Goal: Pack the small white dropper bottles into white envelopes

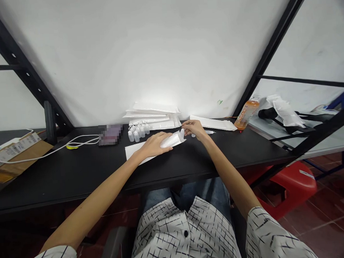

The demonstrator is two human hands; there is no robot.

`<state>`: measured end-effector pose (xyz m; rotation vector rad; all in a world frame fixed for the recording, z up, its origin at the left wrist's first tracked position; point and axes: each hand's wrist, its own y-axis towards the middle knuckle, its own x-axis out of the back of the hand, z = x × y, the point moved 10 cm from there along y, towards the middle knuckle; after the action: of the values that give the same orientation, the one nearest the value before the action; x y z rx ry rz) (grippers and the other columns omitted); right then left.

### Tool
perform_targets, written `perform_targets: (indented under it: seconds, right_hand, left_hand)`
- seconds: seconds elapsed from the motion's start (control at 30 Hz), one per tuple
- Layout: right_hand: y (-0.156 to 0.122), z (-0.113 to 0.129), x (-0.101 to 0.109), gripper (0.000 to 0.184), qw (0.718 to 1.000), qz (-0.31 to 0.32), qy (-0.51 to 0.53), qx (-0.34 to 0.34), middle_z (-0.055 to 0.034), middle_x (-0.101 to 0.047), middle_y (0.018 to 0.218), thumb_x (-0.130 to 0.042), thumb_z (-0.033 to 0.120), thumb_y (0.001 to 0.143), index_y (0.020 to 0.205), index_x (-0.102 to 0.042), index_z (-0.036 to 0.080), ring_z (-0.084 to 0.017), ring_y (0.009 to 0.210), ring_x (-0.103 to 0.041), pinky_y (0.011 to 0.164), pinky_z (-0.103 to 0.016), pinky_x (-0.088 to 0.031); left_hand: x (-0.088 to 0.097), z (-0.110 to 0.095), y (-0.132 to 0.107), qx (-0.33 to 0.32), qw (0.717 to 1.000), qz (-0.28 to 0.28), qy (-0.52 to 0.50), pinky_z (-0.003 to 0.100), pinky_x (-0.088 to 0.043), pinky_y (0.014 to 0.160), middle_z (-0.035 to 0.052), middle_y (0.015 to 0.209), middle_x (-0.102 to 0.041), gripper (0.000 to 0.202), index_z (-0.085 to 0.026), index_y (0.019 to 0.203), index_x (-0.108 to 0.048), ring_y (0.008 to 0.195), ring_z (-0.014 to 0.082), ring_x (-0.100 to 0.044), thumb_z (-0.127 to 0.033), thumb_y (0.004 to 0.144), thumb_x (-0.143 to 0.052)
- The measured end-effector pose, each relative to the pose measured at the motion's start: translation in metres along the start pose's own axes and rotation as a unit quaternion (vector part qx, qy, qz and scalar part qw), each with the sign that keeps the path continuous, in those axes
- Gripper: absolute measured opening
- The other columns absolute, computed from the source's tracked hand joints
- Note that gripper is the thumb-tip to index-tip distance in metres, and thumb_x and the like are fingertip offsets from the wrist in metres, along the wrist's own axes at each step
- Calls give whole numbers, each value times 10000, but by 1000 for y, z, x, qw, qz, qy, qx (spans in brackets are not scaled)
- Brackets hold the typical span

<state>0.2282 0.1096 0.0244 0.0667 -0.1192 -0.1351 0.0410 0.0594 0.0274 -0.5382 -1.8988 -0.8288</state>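
The white bubble mailer (133, 150) lies slantwise on the black desk (88, 176), mid-frame, under the left hand (157, 143). Those fingers drape over the top with the thumb along the near edge, clamped around the sleeve, I'd guess so it doesn't skid and the open end stays facing right. The right hand (194, 128) is just beside that end, fingertips drawn in close together; honestly can't tell if anything's pinched between them.

As for looks: flat plain white on the left, puffed and shiny bubble-textured toward the mouth, and a translucent little bottle (182, 134) seems to poke out there. Some of it's hidden by the hand.

The other small dropper bottles (139, 132) stand bunched upright left of centre, probably to keep them in easy reach. The stacked mailers (151, 115) sit behind them against the wall, likely just out of the way. Orange drink bottle (247, 112) leans off to the right, well apart from everything.
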Motion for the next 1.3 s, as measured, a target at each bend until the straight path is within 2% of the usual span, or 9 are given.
perform_targets:
  seconds: [0.23, 0.47, 0.63, 0.73, 0.83, 0.93, 1.03, 1.2, 1.3]
  right_hand:
    - [-2, -1, -6, 137, 998, 56, -9, 23, -64, -707, 644, -828, 157, 661, 689, -701, 117, -177, 633, -717, 538, -225, -583]
    - [-22, 10, -47, 262, 963, 255, -71, 46, -65, -765, 818, -840, 316, 615, 803, -783, 143, -180, 764, -705, 617, -239, -564]
    - [4, 15, 25, 162, 983, 18, -155, 101, -91, -767, 907, -717, 325, 758, 784, -757, 171, -197, 805, -703, 579, -230, -498]
    - [10, 5, 67, 120, 917, -144, -366, 67, -73, -748, 818, -713, 294, 772, 715, -725, 189, -216, 837, -689, 659, -259, -486]
    - [15, -7, 66, 168, 857, -144, -493, 37, -74, -749, 860, -744, 370, 772, 755, -739, 204, -245, 927, -684, 741, -287, -481]
    - [17, -10, 45, 204, 840, -104, -530, 51, -77, -753, 955, -768, 365, 740, 875, -765, 211, -267, 999, -675, 795, -311, -479]
    - [15, -6, 29, 230, 870, -70, -484, 69, -51, -749, 885, -758, 288, 719, 936, -764, 211, -253, 965, -679, 778, -298, -483]
    - [9, -3, 17, 264, 982, -6, -181, 56, -1, -661, 629, -719, 255, 770, 1016, -711, 159, -149, 537, -623, 448, -221, -410]
    - [4, -5, 6, 285, 997, 32, -57, 28, -21, -675, 664, -785, 221, 723, 980, -689, 141, -138, 484, -625, 348, -204, -364]
  left_hand:
    - [3, 1, 0, 20, 1000, 3, 14, 419, -489, 1002, 94, 1397, -600, 652, -231, 1438, -527, 1256, 315, -575, -512, 856, -613]
    - [11, 4, -2, 54, 998, -18, 33, 400, -514, 958, 56, 1369, -628, 603, -269, 1421, -546, 1218, 306, -605, -460, 854, -619]
    - [14, 4, -2, 54, 997, -34, 33, 411, -490, 1017, 50, 1413, -608, 596, -268, 1423, -538, 1269, 307, -575, -480, 869, -598]
    - [13, 3, -1, 51, 998, -30, 33, 422, -496, 1011, 51, 1418, -605, 604, -271, 1430, -530, 1271, 312, -573, -497, 872, -587]
    - [11, 3, -1, 48, 998, -24, 39, 405, -498, 1007, 58, 1422, -600, 613, -260, 1432, -531, 1260, 306, -581, -494, 868, -585]
    - [7, 3, -2, 39, 998, -8, 38, 396, -503, 992, 71, 1428, -590, 625, -244, 1440, -528, 1264, 305, -580, -491, 868, -578]
    - [0, 0, -3, 21, 999, 24, 22, 398, -504, 978, 74, 1394, -610, 623, -247, 1422, -550, 1236, 303, -596, -523, 864, -577]
    - [-1, -2, -3, 14, 999, 42, 9, 392, -498, 970, 85, 1355, -639, 623, -241, 1388, -586, 1208, 306, -612, -557, 850, -582]
    - [-1, -3, -2, 18, 999, 43, 9, 402, -502, 957, 85, 1328, -658, 623, -240, 1381, -593, 1182, 314, -625, -561, 847, -580]
